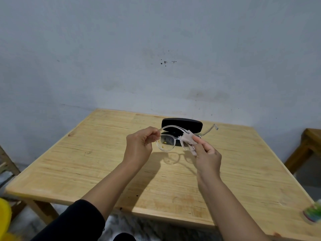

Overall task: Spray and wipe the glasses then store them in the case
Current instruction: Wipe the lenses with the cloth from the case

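Clear-framed glasses (165, 143) hang in the air above the wooden table (107, 164), temples unfolded. My left hand (140, 146) pinches the left temple hinge. My right hand (206, 153) presses a small pale cloth (188, 139) over the right lens, which the cloth hides. Yellowish specks show on the left lens. Behind the glasses, a black glasses case (182, 125) stands open on the table near its far edge.
A grey wall rises behind the table. A wooden stool (307, 146) stands at the right. A greenish object (312, 213) sits on the table's right edge. Something yellow (5, 216) shows at the lower left, and wooden furniture at the far left.
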The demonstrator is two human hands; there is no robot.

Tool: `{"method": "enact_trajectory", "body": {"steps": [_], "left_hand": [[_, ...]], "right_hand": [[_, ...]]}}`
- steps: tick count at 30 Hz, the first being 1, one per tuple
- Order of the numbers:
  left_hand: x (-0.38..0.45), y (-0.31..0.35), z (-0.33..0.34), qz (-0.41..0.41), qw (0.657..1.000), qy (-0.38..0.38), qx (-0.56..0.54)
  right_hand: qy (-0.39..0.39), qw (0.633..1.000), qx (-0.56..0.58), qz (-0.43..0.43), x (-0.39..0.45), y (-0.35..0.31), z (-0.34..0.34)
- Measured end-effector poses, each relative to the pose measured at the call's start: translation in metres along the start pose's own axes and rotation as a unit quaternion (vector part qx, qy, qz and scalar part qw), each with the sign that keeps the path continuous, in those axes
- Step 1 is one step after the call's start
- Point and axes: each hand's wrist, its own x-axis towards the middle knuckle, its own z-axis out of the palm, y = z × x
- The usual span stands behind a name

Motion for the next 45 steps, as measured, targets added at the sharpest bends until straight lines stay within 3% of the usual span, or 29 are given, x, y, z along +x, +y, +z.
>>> {"method": "enact_trajectory", "body": {"steps": [8, 18, 31, 35, 39, 45], "left_hand": [[-0.003, 0.008, 0.006, 0.034, 0.999, 0.013, -0.014], [0.005, 0.007, 0.006, -0.005, 1.0, 0.02, -0.015], [0.005, 0.003, -0.002, -0.043, 0.999, 0.023, -0.01], [0.004, 0.002, -0.004, -0.033, 0.999, 0.027, -0.002], [0.002, -0.002, -0.008, -0.01, 1.0, 0.027, 0.011], [-0.006, 0.005, 0.002, 0.032, 0.999, 0.016, 0.007]], "right_hand": [[-0.075, 0.996, 0.042, -0.025, 0.003, 0.001, 0.003], [-0.14, 0.981, -0.129, -0.047, 0.011, -0.015, -0.007], [-0.243, 0.956, -0.154, -0.064, 0.009, -0.015, -0.013], [-0.212, 0.951, -0.199, -0.108, 0.01, -0.013, -0.016], [-0.146, 0.97, -0.154, -0.116, 0.007, -0.005, -0.02], [0.123, 0.99, -0.015, -0.07, 0.0, 0.003, 0.003]]}}
